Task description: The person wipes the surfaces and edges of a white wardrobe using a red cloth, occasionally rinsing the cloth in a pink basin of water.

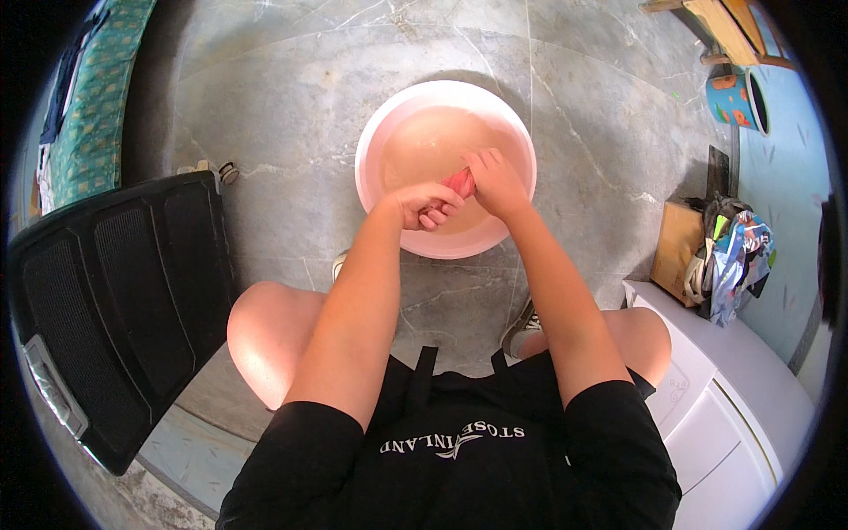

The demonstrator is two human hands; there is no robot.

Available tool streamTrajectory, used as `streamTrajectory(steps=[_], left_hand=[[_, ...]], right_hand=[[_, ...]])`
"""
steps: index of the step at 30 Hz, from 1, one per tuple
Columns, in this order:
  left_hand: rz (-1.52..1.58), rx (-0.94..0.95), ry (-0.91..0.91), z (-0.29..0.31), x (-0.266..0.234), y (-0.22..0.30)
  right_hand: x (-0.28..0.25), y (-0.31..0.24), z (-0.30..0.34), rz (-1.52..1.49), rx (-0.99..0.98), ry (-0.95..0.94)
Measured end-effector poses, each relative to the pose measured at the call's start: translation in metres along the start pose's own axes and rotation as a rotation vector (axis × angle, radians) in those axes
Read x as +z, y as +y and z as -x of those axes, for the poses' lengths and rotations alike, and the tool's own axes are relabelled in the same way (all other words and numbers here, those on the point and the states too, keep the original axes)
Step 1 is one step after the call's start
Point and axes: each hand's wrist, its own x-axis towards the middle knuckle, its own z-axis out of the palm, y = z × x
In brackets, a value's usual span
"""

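A round pink basin [371,146] stands on the floor in front of me, with cloudy water [424,141] in it. Over its near half, a twisted red cloth [460,182] is stretched between my two hands. My left hand [430,205] grips one end, palm side turned up and fingers curled. The other end is in the closed fist of my right hand [493,179], a little farther away and back of the hand up. Most of the cloth is hidden inside my fingers; only a short wrung piece shows between them.
A black mesh chair [124,300] stands at my left, near a green patterned cloth [97,115]. To the right are a cardboard box [677,247] with bags [738,256], a white cabinet [707,389] and a blue patterned bin [733,99]. Grey marbled floor [265,106] surrounds the basin.
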Motion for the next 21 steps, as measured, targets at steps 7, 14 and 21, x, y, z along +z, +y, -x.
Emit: streamTrajectory(steps=[7, 14, 21], left_hand=[[-0.811, 0.228, 0.6, -0.02, 0.022, -0.002], [-1.449, 0.356, 0.857, -0.007, 0.038, -0.002], [-0.363, 0.19, 0.425, -0.001, -0.003, -0.012]], right_hand=[[-0.01, -0.006, -0.03, 0.087, 0.254, -0.455], [-0.013, 0.001, -0.032, -0.231, 0.379, -0.795], [0.001, -0.013, 0.0, 0.022, -0.062, -0.027]])
